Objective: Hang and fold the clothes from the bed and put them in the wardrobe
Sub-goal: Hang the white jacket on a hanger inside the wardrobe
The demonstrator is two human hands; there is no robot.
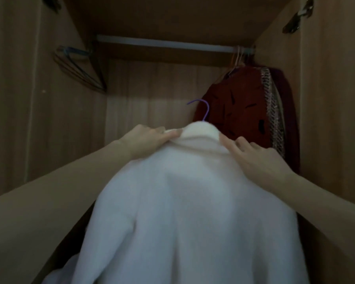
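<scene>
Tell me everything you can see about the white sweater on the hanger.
The white sweater looks soft and fuzzy, like fleece or knit, with a thick folded collar at the top. It sits on a purple hanger whose hook rises free from the collar, below the wardrobe rail and not yet on it. The left hand pinches the collar's left edge; the right hand rests fingers on its right shoulder. The body drapes down toward the camera, its lower edge out of frame.
</scene>
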